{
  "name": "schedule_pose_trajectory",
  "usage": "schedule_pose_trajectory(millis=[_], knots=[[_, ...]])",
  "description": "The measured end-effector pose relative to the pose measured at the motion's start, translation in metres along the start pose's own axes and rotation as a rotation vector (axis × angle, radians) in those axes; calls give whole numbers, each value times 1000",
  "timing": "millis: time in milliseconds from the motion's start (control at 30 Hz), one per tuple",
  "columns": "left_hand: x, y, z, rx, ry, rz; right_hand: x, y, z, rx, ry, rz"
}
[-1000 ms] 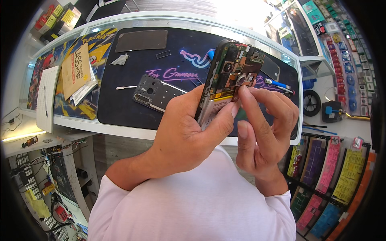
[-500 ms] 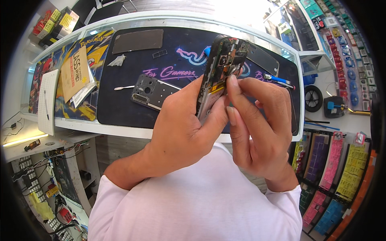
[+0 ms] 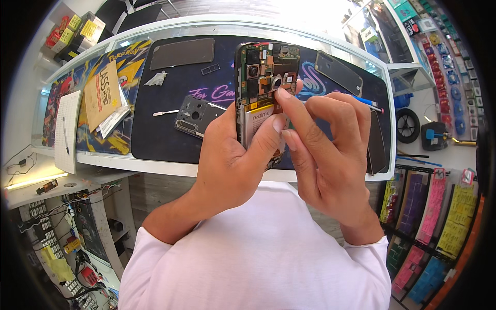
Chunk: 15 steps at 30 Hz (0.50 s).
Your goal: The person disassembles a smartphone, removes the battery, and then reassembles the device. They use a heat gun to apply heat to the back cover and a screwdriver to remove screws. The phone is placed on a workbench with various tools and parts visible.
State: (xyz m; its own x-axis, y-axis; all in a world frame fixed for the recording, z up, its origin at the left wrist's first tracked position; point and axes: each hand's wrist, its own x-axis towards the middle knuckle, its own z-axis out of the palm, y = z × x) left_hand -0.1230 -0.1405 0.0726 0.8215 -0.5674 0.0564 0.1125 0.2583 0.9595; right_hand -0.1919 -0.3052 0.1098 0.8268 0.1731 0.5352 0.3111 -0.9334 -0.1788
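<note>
An opened smartphone [image 3: 268, 95], its back off, is held upright and slightly tilted in my left hand [image 3: 227, 155]. My left thumb lies along the silver battery [image 3: 257, 121], and the fingers wrap behind the phone. Camera and circuit parts show in its upper half. The index fingertip of my right hand [image 3: 330, 150] touches the lower edge of a small round sensor with a metal rim [image 3: 276, 82], lying over the boards. My right thumb is apart from the index finger, near the phone's right edge; the other fingers are bent.
On the dark mat [image 3: 155, 129] lie a phone mid-frame [image 3: 196, 116], a thin metal pry tool [image 3: 165, 113], a dark flat panel [image 3: 182, 53], a back cover [image 3: 338, 72] and a blue screwdriver [image 3: 369, 103]. Left of it are an envelope [image 3: 103, 98] and a notepad with a pen [image 3: 67, 129].
The phone has turned so its inside faces me more fully, and both hands have shifted a little left with it. My right index finger stays at the round sensor.
</note>
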Motion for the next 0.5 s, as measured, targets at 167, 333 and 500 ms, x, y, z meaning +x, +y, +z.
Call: schedule_pose_trajectory(millis=[167,333,500], knots=[[0,4,-5,-145,-36,-93,-5,7,-6,402,31,248],[7,3,-10,-381,-39,-139,-26,12,-1,578,290,372],[13,1,-16,-354,-58,-91,-47,6,22,743,203,473]])
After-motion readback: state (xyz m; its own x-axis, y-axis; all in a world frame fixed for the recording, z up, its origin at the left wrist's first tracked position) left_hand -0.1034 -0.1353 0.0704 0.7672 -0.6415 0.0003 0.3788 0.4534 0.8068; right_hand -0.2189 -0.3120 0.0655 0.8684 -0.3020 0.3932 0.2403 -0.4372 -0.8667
